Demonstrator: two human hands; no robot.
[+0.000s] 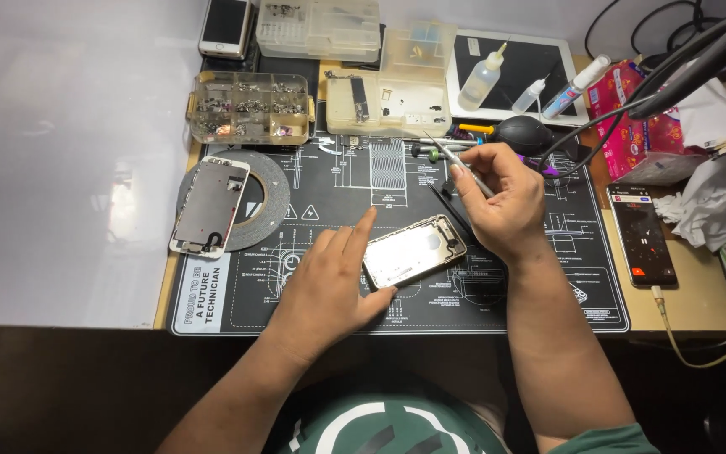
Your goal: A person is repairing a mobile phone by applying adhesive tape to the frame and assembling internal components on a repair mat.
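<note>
We see bright, even overhead light w/ a cool cast. Strongest glare sits at 10 o'clock, where the white table surface (pixel 69 151) blows out to near pure white, detail lost. The metal phone housing (pixel 413 250) at centre throws a soft sheen. Shadows are short and faint under the left hand (pixel 325 282) and right hand (pixel 502 202). Bottom strip, 5 to 7 o'clock, falls dim, almost black. Focus is sharp at centre; mat (pixel 539 277) print readable. Slight wide-angle bowing at the edges, esp. 3 and 9 o'clock. No motion blur.
</note>
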